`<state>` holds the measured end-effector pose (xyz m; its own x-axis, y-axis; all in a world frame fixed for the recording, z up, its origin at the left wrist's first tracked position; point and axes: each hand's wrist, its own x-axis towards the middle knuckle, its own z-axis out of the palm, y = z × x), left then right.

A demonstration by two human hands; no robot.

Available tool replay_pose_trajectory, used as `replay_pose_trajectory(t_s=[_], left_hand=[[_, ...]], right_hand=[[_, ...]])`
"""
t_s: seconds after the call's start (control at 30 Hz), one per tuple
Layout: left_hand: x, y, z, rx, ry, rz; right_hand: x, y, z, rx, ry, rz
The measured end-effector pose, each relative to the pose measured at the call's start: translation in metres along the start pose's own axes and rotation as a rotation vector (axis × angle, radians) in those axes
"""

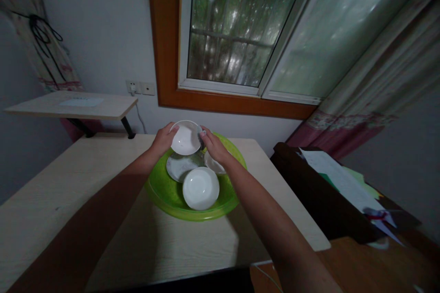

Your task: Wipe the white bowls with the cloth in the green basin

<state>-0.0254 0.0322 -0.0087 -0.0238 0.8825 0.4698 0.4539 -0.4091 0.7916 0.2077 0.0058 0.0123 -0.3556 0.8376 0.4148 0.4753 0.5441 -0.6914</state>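
A white bowl (186, 139) is held at the far side of a green plastic basin (192, 214), tilted so that its inside faces me. My left hand (164, 141) is closed on the bowl's left rim, thumb over the edge. On the opposite rim, my right hand (213, 145) grips the bowl, with a small greyish patch by its fingertips that I cannot make out. Below the held bowl, a white plate (178, 167) lies in the basin. Nearer to me sits another white bowl (201, 188). A further white dish (213, 165) is partly hidden under my right forearm.
The basin stands on a pale wooden desk (51, 201) with a raised shelf (72, 106) at the left. Behind are a wall socket (133, 87) and a window with a brown frame (213, 106). Papers (340, 183) lie on a dark piece of furniture at the right.
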Motion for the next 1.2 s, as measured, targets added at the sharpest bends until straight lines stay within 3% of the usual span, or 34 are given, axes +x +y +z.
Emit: replay_pose_trajectory(t_s=[0.13, 0.33, 0.47, 0.6, 0.93, 1.2], left_hand=[[-0.002, 0.006, -0.001, 0.070, -0.038, 0.062], [-0.004, 0.014, 0.000, 0.167, -0.136, 0.272], [-0.004, 0.013, -0.001, 0.229, -0.165, 0.328], [-0.004, 0.015, -0.003, 0.260, -0.126, 0.338], [-0.006, 0.017, -0.006, 0.501, -0.081, 0.404], [-0.010, 0.021, -0.010, 0.540, 0.009, 0.379]], right_hand=[[-0.001, 0.001, 0.002, -0.036, -0.028, 0.040], [0.000, 0.006, 0.000, -0.198, -0.083, 0.147], [0.000, 0.007, 0.002, -0.162, -0.084, 0.140], [0.000, 0.006, 0.005, -0.141, -0.075, 0.083], [-0.006, -0.017, 0.008, -0.494, -0.064, 0.051], [-0.010, -0.021, 0.010, -0.380, -0.118, -0.008]])
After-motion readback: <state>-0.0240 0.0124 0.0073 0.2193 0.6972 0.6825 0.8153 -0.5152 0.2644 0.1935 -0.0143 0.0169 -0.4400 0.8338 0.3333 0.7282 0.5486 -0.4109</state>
